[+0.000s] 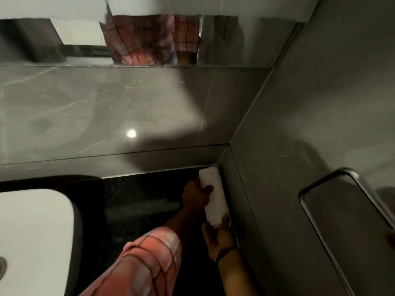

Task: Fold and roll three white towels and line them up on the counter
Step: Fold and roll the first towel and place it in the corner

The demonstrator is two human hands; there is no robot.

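One rolled white towel lies on the dark counter, pushed into the far right corner along the grey side wall. My left hand grips its far half from the left, fingers wrapped over the roll. My right hand cups the near end from below, a dark band on its wrist. No other towel is in view.
A white sink basin sits at the lower left with its drain at the frame's edge. Grey tiled walls close the back and right side. A metal-framed recessed panel is set in the right wall. A mirror above reflects a checked shirt.
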